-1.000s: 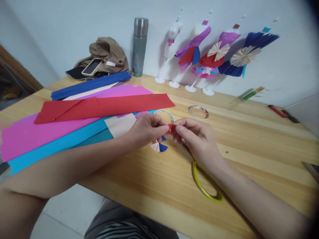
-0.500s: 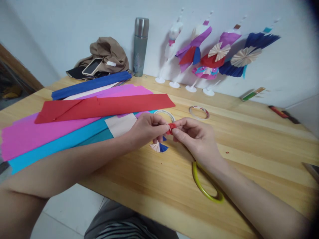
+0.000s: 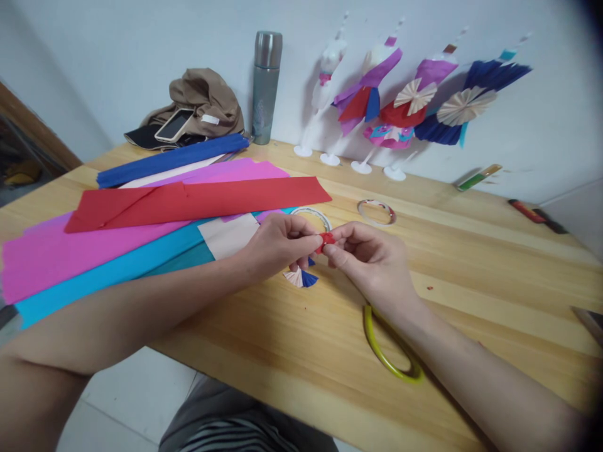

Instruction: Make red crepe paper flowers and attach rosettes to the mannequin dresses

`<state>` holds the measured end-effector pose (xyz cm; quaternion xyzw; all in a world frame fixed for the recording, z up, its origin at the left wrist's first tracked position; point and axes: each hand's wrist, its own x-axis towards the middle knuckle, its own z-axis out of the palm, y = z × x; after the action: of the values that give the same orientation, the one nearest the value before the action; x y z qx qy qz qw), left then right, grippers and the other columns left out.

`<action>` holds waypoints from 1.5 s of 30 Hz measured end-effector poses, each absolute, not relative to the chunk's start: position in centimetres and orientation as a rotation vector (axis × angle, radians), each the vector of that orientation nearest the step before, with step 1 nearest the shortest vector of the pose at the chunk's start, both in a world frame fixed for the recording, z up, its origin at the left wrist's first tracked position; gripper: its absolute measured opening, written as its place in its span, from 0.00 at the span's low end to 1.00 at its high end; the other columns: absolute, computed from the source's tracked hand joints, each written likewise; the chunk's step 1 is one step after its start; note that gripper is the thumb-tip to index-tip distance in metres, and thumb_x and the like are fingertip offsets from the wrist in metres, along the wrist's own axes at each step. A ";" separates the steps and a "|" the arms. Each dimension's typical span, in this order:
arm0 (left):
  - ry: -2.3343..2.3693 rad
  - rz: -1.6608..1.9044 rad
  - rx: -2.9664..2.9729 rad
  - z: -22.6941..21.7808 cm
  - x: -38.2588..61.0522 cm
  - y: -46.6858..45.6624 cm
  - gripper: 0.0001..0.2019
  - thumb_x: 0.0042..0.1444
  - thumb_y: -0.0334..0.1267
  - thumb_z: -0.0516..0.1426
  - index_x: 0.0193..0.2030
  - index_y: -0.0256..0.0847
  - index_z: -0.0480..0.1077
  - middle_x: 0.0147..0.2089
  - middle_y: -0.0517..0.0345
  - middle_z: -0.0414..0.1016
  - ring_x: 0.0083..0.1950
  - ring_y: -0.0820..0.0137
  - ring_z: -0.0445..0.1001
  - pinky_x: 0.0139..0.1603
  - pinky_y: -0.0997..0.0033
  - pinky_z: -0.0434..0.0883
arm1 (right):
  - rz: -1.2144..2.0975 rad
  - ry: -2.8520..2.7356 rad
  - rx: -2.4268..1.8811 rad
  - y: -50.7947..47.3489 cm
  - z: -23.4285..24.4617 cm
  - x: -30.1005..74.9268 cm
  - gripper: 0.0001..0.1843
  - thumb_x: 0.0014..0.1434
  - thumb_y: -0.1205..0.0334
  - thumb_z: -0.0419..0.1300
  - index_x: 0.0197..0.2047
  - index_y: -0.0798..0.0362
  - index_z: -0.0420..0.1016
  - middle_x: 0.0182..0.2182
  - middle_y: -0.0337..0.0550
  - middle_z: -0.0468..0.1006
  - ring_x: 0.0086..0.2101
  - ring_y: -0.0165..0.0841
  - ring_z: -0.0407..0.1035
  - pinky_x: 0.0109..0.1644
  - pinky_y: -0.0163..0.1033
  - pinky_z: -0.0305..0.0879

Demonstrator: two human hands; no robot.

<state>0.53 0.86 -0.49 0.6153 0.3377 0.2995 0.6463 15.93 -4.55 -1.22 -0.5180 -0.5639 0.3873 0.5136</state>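
Observation:
My left hand (image 3: pixel 277 245) and my right hand (image 3: pixel 372 260) meet over the wooden table (image 3: pixel 471 276), both pinching a small folded piece of red paper (image 3: pixel 326 239) between thumbs and fingertips. Just below them lies a small pleated paper fan (image 3: pixel 300 277) in pink, white and blue. A yellow-green scissors handle (image 3: pixel 389 355) pokes out under my right wrist. Two tape rings lie close: one (image 3: pixel 311 215) behind my left hand, one (image 3: pixel 375 211) further right.
Long sheets of crepe paper lie at the left: red (image 3: pixel 188 199), pink (image 3: pixel 70 251), cyan (image 3: pixel 103 276), blue (image 3: pixel 169 160). Several small mannequins in paper dresses (image 3: pixel 400 100) stand by the wall. A steel flask (image 3: pixel 264 88), a brown bag with a phone (image 3: pixel 198 107), and pens (image 3: pixel 478 177) sit at the back.
My fingers have shifted slightly on the red paper, which now shows a little more between the fingertips. Both arms stay in place.

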 end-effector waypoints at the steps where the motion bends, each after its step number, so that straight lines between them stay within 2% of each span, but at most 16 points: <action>1: 0.769 0.681 1.398 -0.5 0.5 0.9 0.08 0.51 0.27 0.56 0.23 0.35 0.68 0.15 0.65 0.68 0.15 0.80 0.64 0.17 0.81 0.64 | 0.939 -1.352 -1.252 -4.6 -1.1 15.9 0.09 0.47 0.58 0.71 0.28 0.46 0.73 0.22 0.38 0.73 0.23 0.30 0.65 0.28 0.39 0.65; 7: 0.769 0.672 1.379 -0.5 0.5 0.9 0.07 0.50 0.26 0.56 0.23 0.35 0.68 0.15 0.64 0.68 0.16 0.80 0.65 0.18 0.82 0.63 | 1.003 -1.329 -1.269 -4.5 -0.8 16.0 0.11 0.47 0.57 0.71 0.26 0.46 0.72 0.22 0.37 0.73 0.22 0.31 0.66 0.27 0.40 0.66; 17: 0.754 0.666 1.379 -0.6 0.5 0.8 0.07 0.49 0.26 0.56 0.22 0.34 0.69 0.15 0.64 0.69 0.16 0.80 0.65 0.18 0.82 0.64 | 1.136 -1.235 -1.277 -4.2 -1.1 15.9 0.12 0.42 0.61 0.72 0.25 0.51 0.71 0.19 0.34 0.73 0.18 0.25 0.64 0.21 0.33 0.61; 27: 0.657 0.648 1.140 -1.2 0.4 1.4 0.07 0.50 0.30 0.57 0.21 0.35 0.69 0.15 0.61 0.69 0.16 0.78 0.67 0.16 0.81 0.64 | 1.174 -1.279 -1.213 -4.1 -1.5 16.3 0.13 0.47 0.54 0.71 0.30 0.49 0.73 0.20 0.35 0.74 0.19 0.27 0.65 0.23 0.34 0.63; 35: 0.651 0.629 1.074 -1.2 0.5 1.5 0.06 0.48 0.31 0.58 0.22 0.34 0.69 0.17 0.60 0.70 0.17 0.77 0.68 0.16 0.81 0.64 | 1.130 -1.311 -1.214 -4.2 -1.4 16.3 0.14 0.49 0.48 0.69 0.30 0.47 0.73 0.23 0.39 0.76 0.20 0.29 0.66 0.24 0.38 0.64; 45: 0.659 0.602 1.129 -1.3 0.3 1.6 0.06 0.49 0.34 0.59 0.26 0.34 0.70 0.18 0.60 0.70 0.19 0.76 0.69 0.16 0.81 0.65 | 1.089 -1.221 -1.280 -3.9 -1.8 16.5 0.16 0.48 0.46 0.70 0.27 0.47 0.71 0.20 0.37 0.73 0.18 0.28 0.63 0.23 0.37 0.60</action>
<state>0.30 1.57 -1.28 0.5168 0.3018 0.2759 0.7521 16.49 -3.87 -1.81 -0.5311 -0.5063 0.4517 0.5075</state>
